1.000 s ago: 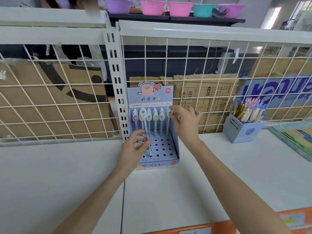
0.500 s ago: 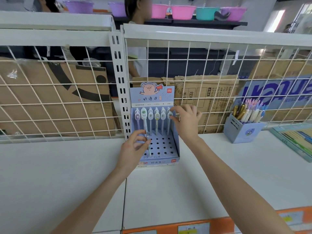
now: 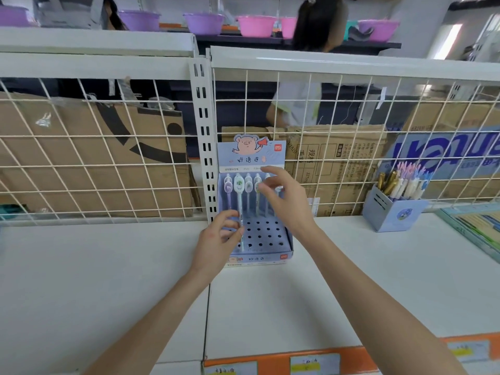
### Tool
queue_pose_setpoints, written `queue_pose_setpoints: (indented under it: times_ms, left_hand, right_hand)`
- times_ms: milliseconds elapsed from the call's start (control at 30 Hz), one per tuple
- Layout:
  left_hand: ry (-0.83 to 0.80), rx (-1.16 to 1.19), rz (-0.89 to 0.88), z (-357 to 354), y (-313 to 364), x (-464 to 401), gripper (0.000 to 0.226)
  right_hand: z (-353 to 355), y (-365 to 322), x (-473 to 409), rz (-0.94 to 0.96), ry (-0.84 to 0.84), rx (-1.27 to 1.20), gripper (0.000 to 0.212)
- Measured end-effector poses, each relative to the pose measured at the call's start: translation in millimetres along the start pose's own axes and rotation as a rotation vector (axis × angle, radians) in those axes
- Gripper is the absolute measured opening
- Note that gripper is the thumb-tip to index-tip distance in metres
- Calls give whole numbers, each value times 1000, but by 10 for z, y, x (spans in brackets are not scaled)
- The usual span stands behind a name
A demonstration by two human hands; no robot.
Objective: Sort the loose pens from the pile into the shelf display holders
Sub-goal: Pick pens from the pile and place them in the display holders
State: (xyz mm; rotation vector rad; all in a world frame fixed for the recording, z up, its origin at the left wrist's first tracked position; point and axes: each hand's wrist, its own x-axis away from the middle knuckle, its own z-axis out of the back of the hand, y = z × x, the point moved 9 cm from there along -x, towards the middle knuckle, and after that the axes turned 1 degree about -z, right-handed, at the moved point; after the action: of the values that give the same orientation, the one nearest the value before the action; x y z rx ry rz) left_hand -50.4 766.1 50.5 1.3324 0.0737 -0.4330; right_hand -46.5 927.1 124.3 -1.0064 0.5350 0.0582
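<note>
Pen display holder (image 3: 254, 158) backcard carried a red "deli" logo and a Chinese title, seemingly 妙语连; small print unreadable. Cardboard box (image 3: 324, 163) showed 规格, blurred. Shelf-edge price labels (image 3: 313, 365) illegible.

We see a pale blue display holder (image 3: 273, 240) dotted with dark holes, a pink pig (image 3: 244, 144) printed on top, and a white shelf (image 3: 378, 266).
</note>
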Motion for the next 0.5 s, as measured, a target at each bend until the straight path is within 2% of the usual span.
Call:
queue_pose_setpoints:
  times_ms: [133, 300, 400, 500]
  left_hand:
    - [10, -28, 3, 29, -10, 26, 32]
    - [15, -97, -5, 100, -60, 50, 29]
    - [80, -322, -166, 182, -17, 79, 31]
    - [106, -613, -388, 187, -27, 126, 32]
  right_hand:
    - [-247, -214, 63, 4, -170, -81, 31]
    - [-392, -246, 36, 3, -210, -23, 27]
    - [-381, -293, -13, 9, -185, -19, 26]
    - [-290, -326, -98, 17, -77, -14, 27]
